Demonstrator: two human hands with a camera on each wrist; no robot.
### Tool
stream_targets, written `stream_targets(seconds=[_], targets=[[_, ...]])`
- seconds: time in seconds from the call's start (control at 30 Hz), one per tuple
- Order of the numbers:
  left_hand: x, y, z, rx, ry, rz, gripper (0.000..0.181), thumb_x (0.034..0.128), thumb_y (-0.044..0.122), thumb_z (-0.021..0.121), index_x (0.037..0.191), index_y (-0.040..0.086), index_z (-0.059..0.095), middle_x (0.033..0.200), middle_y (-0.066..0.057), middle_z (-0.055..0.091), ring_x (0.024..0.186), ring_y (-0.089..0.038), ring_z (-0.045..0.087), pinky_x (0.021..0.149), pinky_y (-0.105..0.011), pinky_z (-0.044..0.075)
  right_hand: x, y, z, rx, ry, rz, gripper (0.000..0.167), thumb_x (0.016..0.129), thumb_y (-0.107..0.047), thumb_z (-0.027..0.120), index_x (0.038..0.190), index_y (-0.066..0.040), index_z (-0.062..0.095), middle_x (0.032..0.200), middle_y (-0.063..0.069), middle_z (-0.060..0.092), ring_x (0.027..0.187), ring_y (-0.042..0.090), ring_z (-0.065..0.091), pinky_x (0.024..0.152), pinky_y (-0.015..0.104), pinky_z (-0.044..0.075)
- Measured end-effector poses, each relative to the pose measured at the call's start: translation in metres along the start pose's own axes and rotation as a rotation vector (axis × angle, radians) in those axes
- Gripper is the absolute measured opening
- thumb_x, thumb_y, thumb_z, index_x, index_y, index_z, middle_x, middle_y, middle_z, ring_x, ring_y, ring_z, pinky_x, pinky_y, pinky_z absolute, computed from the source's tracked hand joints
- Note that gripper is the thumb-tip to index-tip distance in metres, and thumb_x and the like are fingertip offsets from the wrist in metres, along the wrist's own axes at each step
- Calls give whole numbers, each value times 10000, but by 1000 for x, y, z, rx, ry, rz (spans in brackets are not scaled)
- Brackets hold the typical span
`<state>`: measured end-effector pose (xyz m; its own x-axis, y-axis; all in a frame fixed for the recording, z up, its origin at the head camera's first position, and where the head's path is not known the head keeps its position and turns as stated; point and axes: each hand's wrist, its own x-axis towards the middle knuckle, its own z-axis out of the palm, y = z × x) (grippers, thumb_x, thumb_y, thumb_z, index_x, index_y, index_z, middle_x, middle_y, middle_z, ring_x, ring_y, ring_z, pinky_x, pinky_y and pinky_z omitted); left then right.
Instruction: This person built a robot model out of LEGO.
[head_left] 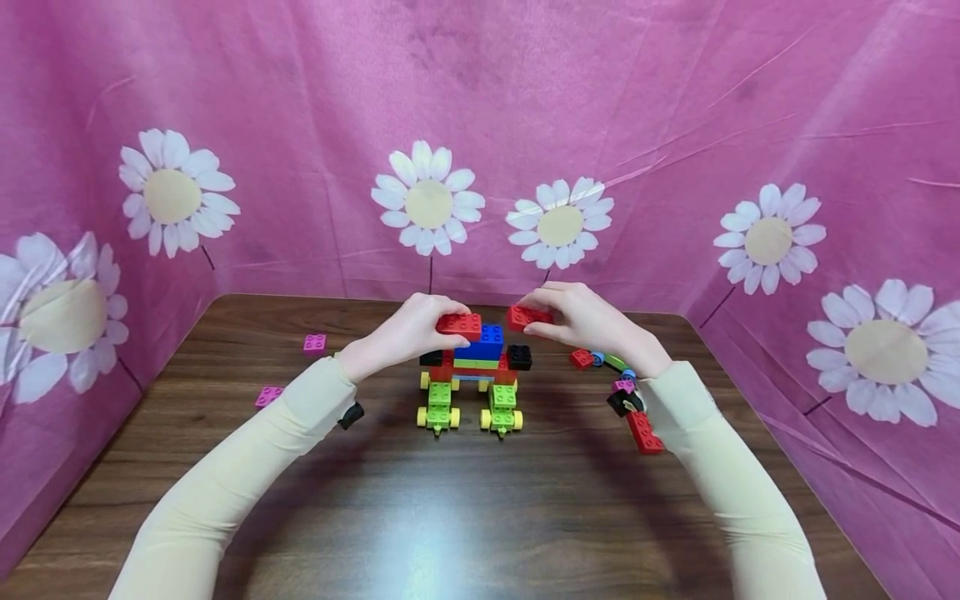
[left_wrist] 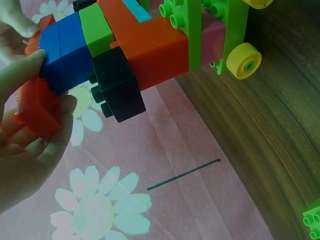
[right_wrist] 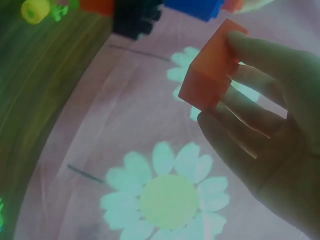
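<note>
A toy-brick figure stands mid-table on green wheeled bases (head_left: pixel 439 400), with red, green and blue bricks stacked above. My left hand (head_left: pixel 422 323) pinches a red brick (head_left: pixel 461 326) at the top left of the blue bricks (head_left: pixel 480 346). In the left wrist view, that red brick (left_wrist: pixel 40 107) touches the blue end, thumb on one side and fingers on the other. To the right, my right hand (head_left: pixel 577 315) holds a second red brick (head_left: pixel 525 317) in the air, apart from the figure in the right wrist view. Black bricks (head_left: pixel 519 357) jut from the figure's sides.
Pink bricks (head_left: pixel 315 342) lie on the wooden table's left, with a black piece (head_left: pixel 351 415) near my left sleeve. By my right forearm are a small red brick (head_left: pixel 581 358), a green curved piece (head_left: pixel 617 363) and a long red brick (head_left: pixel 645 433). A pink flowered cloth (head_left: pixel 480 100) hangs behind.
</note>
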<state>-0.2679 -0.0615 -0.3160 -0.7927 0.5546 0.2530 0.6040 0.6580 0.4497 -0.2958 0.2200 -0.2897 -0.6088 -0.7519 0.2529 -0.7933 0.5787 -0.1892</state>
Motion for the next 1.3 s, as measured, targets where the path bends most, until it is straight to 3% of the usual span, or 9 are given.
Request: stream_targets(seconds=[0.23,0.5,0.9,1.1,1.3], targets=[[0,0,1,0,6,18,408,852,257,785,1175,21,703,1069,-117,754,896,-218,685,848,-346,584,13,-14,-1,32,-24,-44,338,876,-257,759,1181,-119,710,1062,20,717,743,152,554,673,301,521],[1,-1,1,3,7,18,397,846,246,792,1169,31,711,1075,-112,757,869,-205,675,797,-326,581,22,-24,4,17,-35,-96,328,877,-299,758,1157,-132,725,981,-2,701,648,70,478,610,229,445],[2,-1,1,23,14,29,401,844,270,794,1160,36,715,1070,-115,756,848,-201,665,765,-309,575,28,-28,13,50,-25,-104,314,882,-247,754,1134,-61,725,1024,68,741,806,142,628,741,298,554],[1,0,0,26,16,31,393,845,256,793,1153,26,717,1055,-122,758,817,-199,656,725,-296,559,28,-28,17,45,-6,-111,289,858,-227,779,1085,-55,731,968,65,723,774,141,610,707,296,549],[2,1,0,27,13,30,382,847,256,791,1146,29,723,1025,-114,763,789,-192,649,697,-274,550,32,-30,13,23,-51,-109,270,850,-226,786,1044,-46,732,936,82,717,776,197,627,723,353,582]])
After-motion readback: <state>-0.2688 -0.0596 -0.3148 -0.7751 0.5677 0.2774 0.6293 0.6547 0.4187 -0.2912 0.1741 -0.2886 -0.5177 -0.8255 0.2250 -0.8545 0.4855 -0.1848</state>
